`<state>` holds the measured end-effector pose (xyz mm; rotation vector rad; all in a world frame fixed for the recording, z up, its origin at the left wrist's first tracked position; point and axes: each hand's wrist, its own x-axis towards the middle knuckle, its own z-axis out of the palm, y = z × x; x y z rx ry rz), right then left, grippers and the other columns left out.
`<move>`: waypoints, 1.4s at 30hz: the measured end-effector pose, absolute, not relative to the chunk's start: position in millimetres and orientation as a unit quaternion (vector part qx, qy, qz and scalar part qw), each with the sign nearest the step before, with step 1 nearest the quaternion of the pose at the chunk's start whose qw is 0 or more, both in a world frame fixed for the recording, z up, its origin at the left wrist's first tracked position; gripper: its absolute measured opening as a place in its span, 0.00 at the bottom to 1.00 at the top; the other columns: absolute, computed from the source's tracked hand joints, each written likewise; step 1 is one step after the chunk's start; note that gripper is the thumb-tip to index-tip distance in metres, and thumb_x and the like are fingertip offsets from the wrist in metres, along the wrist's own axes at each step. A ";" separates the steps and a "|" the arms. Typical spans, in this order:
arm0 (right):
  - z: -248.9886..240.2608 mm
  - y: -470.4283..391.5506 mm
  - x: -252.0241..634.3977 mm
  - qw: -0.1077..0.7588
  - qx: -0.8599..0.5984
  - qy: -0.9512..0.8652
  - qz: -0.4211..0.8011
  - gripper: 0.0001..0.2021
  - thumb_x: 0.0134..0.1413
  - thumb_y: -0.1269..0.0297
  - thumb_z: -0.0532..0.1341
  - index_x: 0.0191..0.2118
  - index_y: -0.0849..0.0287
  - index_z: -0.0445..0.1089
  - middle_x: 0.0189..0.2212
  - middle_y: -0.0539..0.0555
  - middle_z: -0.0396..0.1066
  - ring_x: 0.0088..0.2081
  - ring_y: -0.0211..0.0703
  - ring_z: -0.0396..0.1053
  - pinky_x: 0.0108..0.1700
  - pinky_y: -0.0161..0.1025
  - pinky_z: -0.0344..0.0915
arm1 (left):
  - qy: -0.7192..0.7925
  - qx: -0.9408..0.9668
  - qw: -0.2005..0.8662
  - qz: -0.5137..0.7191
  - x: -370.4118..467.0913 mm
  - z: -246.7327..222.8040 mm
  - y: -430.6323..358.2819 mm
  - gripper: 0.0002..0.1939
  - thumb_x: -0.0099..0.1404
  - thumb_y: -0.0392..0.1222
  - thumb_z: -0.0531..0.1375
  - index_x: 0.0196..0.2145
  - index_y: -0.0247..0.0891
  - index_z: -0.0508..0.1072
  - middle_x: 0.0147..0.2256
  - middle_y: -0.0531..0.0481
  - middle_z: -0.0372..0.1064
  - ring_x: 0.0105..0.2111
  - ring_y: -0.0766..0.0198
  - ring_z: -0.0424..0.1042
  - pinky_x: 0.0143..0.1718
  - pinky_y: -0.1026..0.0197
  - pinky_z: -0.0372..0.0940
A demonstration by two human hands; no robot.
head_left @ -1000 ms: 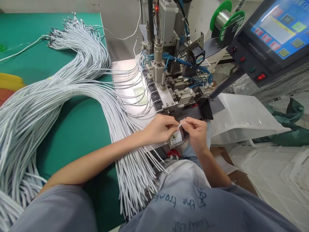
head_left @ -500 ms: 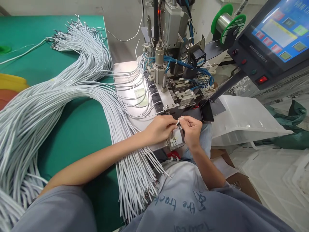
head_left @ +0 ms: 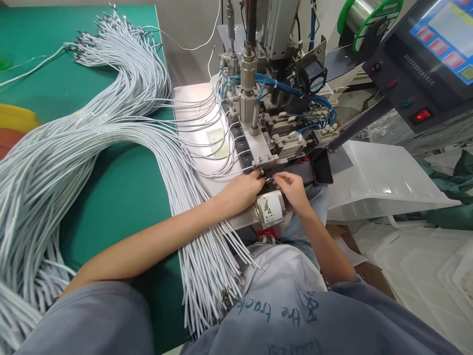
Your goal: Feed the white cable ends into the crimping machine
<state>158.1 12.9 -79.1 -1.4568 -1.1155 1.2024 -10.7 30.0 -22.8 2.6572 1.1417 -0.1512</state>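
both hands (head_left: 268, 185) have moved up toward 12 o'clock, pinching the white wire end (head_left: 271, 180) at the machine's clamp (head_left: 263, 160); i should feed it straight and steady.

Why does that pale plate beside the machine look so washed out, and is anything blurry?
Head view: strong light glares off the metal plate, bleaching it; the touchscreen glows, cut by the frame edge; both fingertips, left hand and right hand, look slightly soft; edges bend from the wide lens.
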 end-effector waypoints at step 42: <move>-58.7 -75.5 127.5 0.327 -0.588 -0.659 0.338 0.11 0.56 0.63 0.54 0.27 0.58 0.68 0.19 0.48 0.65 0.22 0.35 0.59 0.28 0.34 0.55 | 0.459 0.885 -0.006 -0.078 -22.3 -3.4 33.5 0.15 0.59 0.25 0.48 0.32 0.29 0.73 0.29 0.39 0.70 0.25 0.58 0.70 0.21 0.62 0.54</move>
